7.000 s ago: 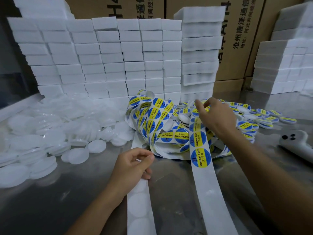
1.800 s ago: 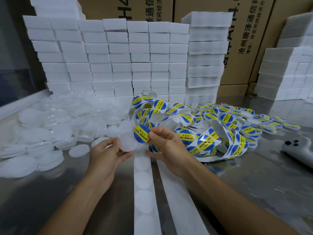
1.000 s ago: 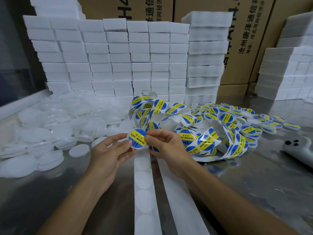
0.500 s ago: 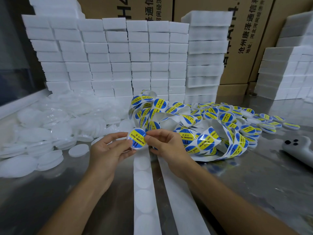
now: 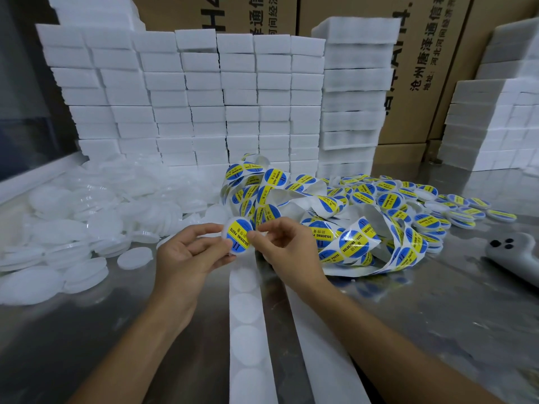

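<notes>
A round white lid (image 5: pixel 237 238) bearing a blue and yellow "soldering paste" sticker is held above the metal table (image 5: pixel 87 330). My left hand (image 5: pixel 189 258) grips its left edge with curled fingers. My right hand (image 5: pixel 287 249) pinches its right edge, thumb on the sticker. Behind them a tangled strip of the same stickers (image 5: pixel 335 228) lies on its backing. Two bare backing strips (image 5: pixel 248 330) run toward me between my forearms.
A heap of plain white lids (image 5: pixel 73 223) fills the left. Stickered lids (image 5: pixel 423 205) lie piled at the right. White foam blocks (image 5: pixel 204 97) are stacked at the back before cardboard boxes (image 5: pixel 423 53). A grey device (image 5: pixel 516 258) lies at the right edge.
Since a second ago both hands stay on the stickered lid; the right thumb has shifted slightly over the sticker. Earlier the sticker was brought onto the bare lid.
</notes>
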Tool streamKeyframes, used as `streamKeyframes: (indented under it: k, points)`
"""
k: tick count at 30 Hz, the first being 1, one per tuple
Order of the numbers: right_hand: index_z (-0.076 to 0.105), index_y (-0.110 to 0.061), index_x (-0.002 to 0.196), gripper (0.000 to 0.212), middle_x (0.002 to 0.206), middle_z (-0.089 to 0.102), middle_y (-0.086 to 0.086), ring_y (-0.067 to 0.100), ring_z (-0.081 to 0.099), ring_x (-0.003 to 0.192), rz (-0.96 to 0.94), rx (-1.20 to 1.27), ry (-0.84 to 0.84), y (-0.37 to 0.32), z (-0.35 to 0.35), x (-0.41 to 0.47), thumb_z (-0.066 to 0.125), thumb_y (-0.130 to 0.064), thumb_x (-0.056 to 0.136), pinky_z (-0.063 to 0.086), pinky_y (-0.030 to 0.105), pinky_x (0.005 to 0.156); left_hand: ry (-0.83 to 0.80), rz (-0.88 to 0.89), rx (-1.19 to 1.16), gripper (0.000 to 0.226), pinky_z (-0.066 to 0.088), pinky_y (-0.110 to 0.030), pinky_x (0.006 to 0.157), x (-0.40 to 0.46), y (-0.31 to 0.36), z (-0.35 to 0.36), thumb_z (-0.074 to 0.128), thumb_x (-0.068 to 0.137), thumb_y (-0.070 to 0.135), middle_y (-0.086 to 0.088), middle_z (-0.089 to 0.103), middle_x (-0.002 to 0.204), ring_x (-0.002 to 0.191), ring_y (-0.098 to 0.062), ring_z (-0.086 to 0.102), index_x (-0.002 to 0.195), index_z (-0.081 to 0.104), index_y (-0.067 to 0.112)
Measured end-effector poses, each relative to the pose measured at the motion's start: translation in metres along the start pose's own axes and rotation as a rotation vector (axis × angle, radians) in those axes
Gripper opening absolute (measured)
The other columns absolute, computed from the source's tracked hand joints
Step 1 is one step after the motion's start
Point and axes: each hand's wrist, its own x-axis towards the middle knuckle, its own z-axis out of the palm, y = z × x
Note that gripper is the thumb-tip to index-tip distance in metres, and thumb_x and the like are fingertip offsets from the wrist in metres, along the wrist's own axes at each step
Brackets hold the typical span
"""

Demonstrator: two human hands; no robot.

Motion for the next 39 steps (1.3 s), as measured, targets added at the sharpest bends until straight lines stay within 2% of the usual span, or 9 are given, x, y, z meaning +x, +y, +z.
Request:
streamKeyframes:
  k: [7,12,15,18,22,29,32,36,39]
  points:
    - [0.071,-0.015,0.113,0.033,0.093,0.072,0.009,0.034,0.068,0.076,-0.086,0.03,-0.159,-0.002,0.005,-0.006,0.078,-0.028,0.084,0.058,0.04,0.071,-0.077,-0.098,-0.18,0.041,0.059,-0.028,0.068,-0.004,0.002,0.005,0.072,0.066,0.007,-0.019,0.075,0.091,0.084,-0.028,0.074,0.106,0.066,0.007]
    - [0.069,0.0,0.097,0.015,0.082,0.071,0.022,0.015,0.062,0.06,-0.034,0.1,-0.093,-0.002,0.004,-0.004,0.068,-0.014,0.091,0.054,0.026,0.06,-0.114,-0.163,-0.24,0.04,0.059,-0.027,0.067,-0.005,0.0,0.007,0.065,0.068,0.003,-0.016,0.075,0.085,0.082,-0.024,0.074,0.108,0.066,0.006]
    - [0.067,0.007,0.094,0.026,0.074,0.068,0.022,0.012,0.058,0.054,-0.024,0.04,-0.087,-0.001,0.001,-0.003,0.057,-0.016,0.099,0.047,0.02,0.053,-0.149,-0.191,-0.249,0.04,0.059,-0.027,0.067,-0.007,-0.002,0.01,0.065,0.069,0.004,-0.017,0.075,0.091,0.086,-0.027,0.074,0.109,0.066,0.007]
    - [0.069,0.004,0.095,0.025,0.077,0.072,0.019,0.013,0.062,0.057,-0.019,0.033,-0.101,-0.003,0.001,-0.004,0.062,-0.021,0.096,0.052,0.022,0.055,-0.159,-0.187,-0.245,0.039,0.059,-0.026,0.066,-0.007,-0.001,0.009,0.064,0.069,0.005,-0.016,0.075,0.091,0.085,-0.025,0.074,0.108,0.066,0.008]
    - [0.069,-0.006,0.093,0.04,0.081,0.071,0.018,0.022,0.064,0.068,0.027,0.049,-0.102,-0.003,0.006,-0.007,0.08,-0.041,0.076,0.056,0.039,0.066,-0.174,-0.172,-0.224,0.043,0.059,-0.026,0.067,-0.007,-0.003,0.009,0.066,0.068,0.005,-0.014,0.075,0.088,0.078,-0.019,0.074,0.111,0.066,0.007]
    - [0.064,0.006,0.086,0.037,0.073,0.072,0.017,0.02,0.066,0.059,-0.011,-0.008,-0.064,-0.001,0.003,-0.004,0.059,-0.029,0.098,0.052,0.028,0.055,-0.25,-0.167,-0.172,0.036,0.058,-0.025,0.068,-0.008,-0.005,0.007,0.066,0.07,0.006,-0.014,0.075,0.102,0.092,-0.025,0.073,0.105,0.071,0.01]
    - [0.066,0.003,0.088,0.033,0.078,0.073,0.015,0.022,0.068,0.063,0.017,0.046,-0.101,0.0,0.005,-0.004,0.068,-0.03,0.092,0.055,0.031,0.059,-0.231,-0.155,-0.151,0.037,0.058,-0.025,0.068,-0.006,-0.004,0.006,0.065,0.071,0.008,-0.012,0.075,0.103,0.09,-0.021,0.073,0.107,0.069,0.009]
    - [0.059,-0.01,0.07,0.047,0.058,0.06,0.001,0.009,0.053,0.053,0.039,-0.05,-0.034,0.002,0.006,-0.005,0.081,-0.052,0.072,0.044,0.023,0.051,-0.277,-0.127,-0.033,0.03,0.059,-0.026,0.068,-0.009,-0.004,0.005,0.067,0.071,0.012,-0.006,0.076,0.093,0.085,-0.018,0.073,0.098,0.077,0.02]
    - [0.047,-0.017,0.059,0.047,0.047,0.055,-0.001,0.014,0.056,0.044,0.012,-0.074,-0.025,0.005,0.003,-0.004,0.075,-0.049,0.081,0.042,0.022,0.046,-0.303,-0.097,0.073,0.03,0.059,-0.026,0.068,-0.009,-0.004,0.002,0.066,0.078,0.007,-0.005,0.076,0.091,0.088,-0.02,0.074,0.092,0.079,0.03]
